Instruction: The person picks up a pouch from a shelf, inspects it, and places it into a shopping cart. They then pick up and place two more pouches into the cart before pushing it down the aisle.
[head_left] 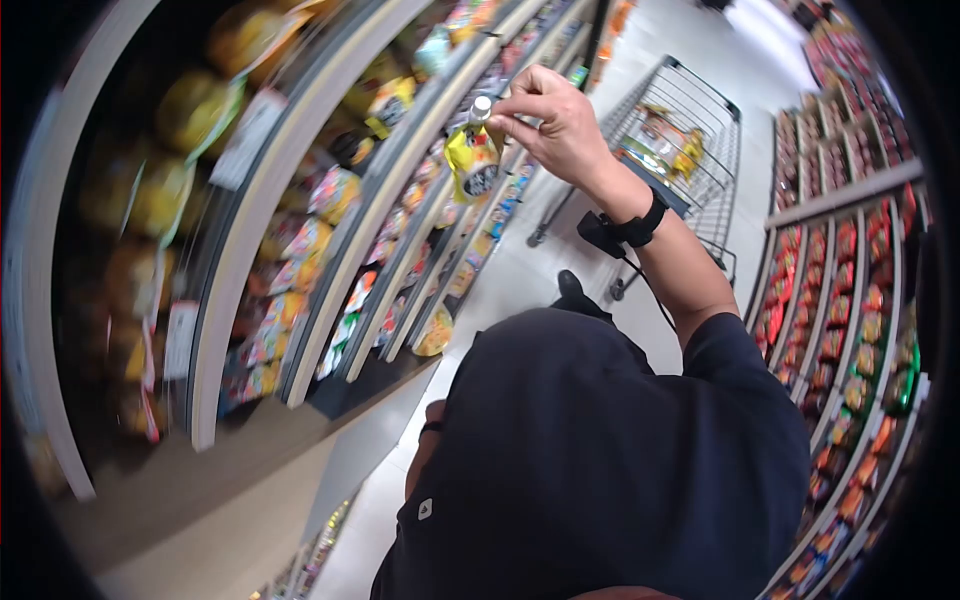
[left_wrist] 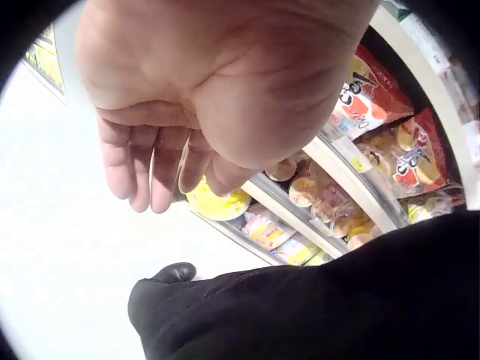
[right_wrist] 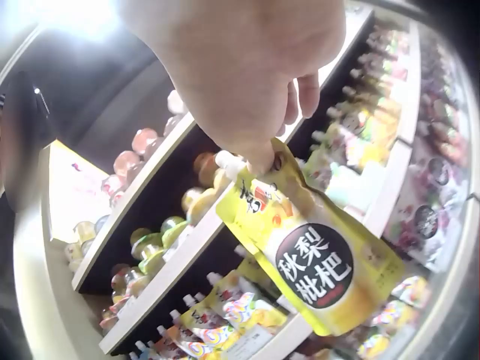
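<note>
My right hand point(head_left: 555, 125) pinches a yellow spouted pouch point(head_left: 472, 165) near its white cap, holding it up in front of the shelves. In the right wrist view the pouch point(right_wrist: 319, 259) hangs tilted from the fingers of the right hand point(right_wrist: 240, 75), its dark round label with white characters facing the camera. The left hand point(left_wrist: 217, 82) hangs low beside the body, palm in view, fingers loosely extended and holding nothing.
Shelves point(head_left: 325, 280) of packaged snacks and cups run along the left. A wire shopping cart point(head_left: 690, 130) with a few packages stands ahead on the aisle floor. More stocked shelves point(head_left: 835, 330) line the right. Similar pouches point(right_wrist: 232, 300) stand in a row below the held one.
</note>
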